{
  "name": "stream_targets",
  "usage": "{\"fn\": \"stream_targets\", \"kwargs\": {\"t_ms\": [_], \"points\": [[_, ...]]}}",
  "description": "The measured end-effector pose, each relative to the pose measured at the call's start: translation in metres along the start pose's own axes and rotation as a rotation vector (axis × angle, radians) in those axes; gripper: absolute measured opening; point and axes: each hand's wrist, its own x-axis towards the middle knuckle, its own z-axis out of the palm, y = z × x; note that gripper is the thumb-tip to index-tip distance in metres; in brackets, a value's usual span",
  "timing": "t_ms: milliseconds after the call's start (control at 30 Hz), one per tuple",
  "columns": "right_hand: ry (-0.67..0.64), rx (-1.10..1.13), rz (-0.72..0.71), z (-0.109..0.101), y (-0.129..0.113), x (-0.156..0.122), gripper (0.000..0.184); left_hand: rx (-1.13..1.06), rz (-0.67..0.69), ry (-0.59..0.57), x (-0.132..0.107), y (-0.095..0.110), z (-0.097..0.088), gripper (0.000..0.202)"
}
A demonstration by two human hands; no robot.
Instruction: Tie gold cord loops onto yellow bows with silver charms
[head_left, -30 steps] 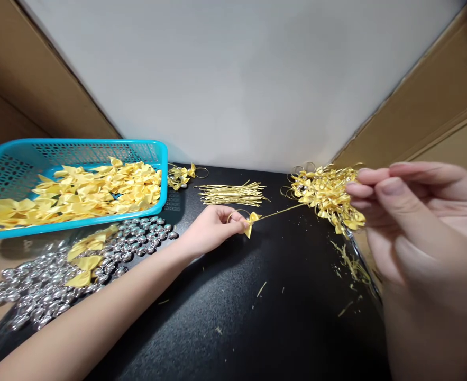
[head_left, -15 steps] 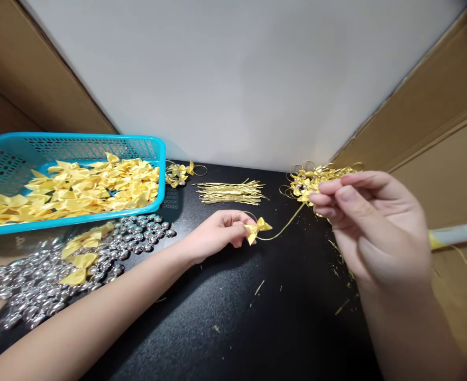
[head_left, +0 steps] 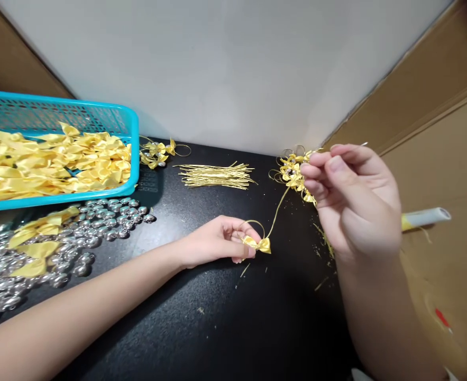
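My left hand (head_left: 217, 241) pinches a small yellow ribbon bow (head_left: 264, 245) between thumb and fingers, just above the black table. A thin gold loop (head_left: 257, 221) stands up from this bow. From beside the bow, a yellow thread (head_left: 277, 211) runs up to my right hand (head_left: 352, 196), which is raised and closed in a pinch. A thin, pale, needle-like tip (head_left: 364, 144) sticks out past its fingers; the rest of it is hidden. Behind my right hand lies a heap of finished-looking bows with loops and silver beads (head_left: 294, 172).
A blue basket (head_left: 135, 153) of yellow bows stands at left, with silver beads (head_left: 110, 217) and loose bows (head_left: 37, 259) before it. A bundle of gold strands (head_left: 217, 175) and a few looped bows (head_left: 154, 153) lie at the back. Cardboard (head_left: 427, 90) rises at right.
My left hand has turned the bow, and its gold loop now stands clearer. The thread rises more steeply to my right hand. The view has shifted, moving the basket left and up.
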Motion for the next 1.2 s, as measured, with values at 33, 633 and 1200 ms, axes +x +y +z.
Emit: {"fn": "stream_targets", "kwargs": {"t_ms": [33,633,1200], "points": [[0.001,0.011,0.001,0.0,0.001,0.0,0.009,0.004,0.0,0.005,0.0,0.0,0.0,0.02],[0.045,-0.061,-0.134,-0.018,0.005,0.008,0.009,0.203,0.041,0.193,0.003,-0.001,-0.006,0.016],[0.042,-0.082,-0.043,-0.015,0.002,0.007,0.006,0.105,0.088,0.192,0.004,-0.003,-0.005,0.012]]}}
